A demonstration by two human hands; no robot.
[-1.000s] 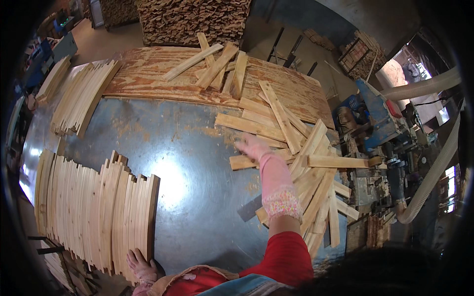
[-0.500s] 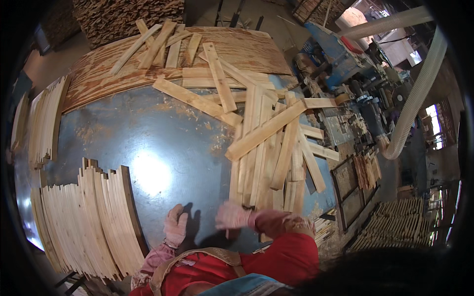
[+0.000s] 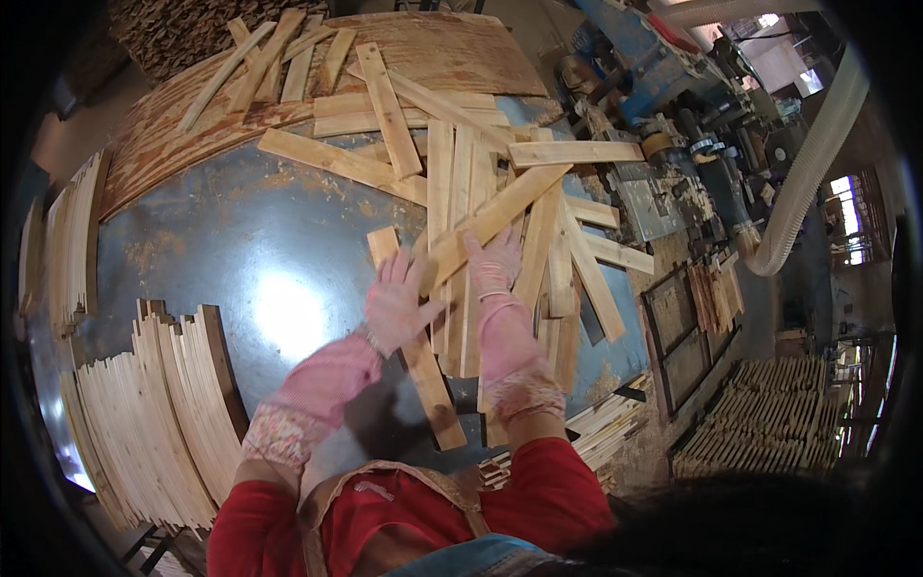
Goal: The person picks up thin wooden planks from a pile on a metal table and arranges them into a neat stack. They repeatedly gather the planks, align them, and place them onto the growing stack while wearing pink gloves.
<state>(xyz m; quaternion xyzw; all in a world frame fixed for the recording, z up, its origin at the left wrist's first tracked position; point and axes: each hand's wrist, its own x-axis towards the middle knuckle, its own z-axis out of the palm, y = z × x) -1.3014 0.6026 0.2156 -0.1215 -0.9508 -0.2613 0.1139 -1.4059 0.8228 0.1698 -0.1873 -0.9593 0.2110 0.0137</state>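
There are two hands [image 3: 396, 300] [image 3: 495, 263], one plywood sheet [image 3: 450, 50] and many boards [image 3: 387, 111] (too overlapped to count).

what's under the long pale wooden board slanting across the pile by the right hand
Beneath the long pale wooden board, several narrow pale wooden planks cross at an angle, showing on both sides. Their parts directly under it are covered.

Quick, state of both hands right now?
Left hand: open, over the near plank; not gripping it.
Right hand: at the diagonal plank; whether closed on it, can't tell.
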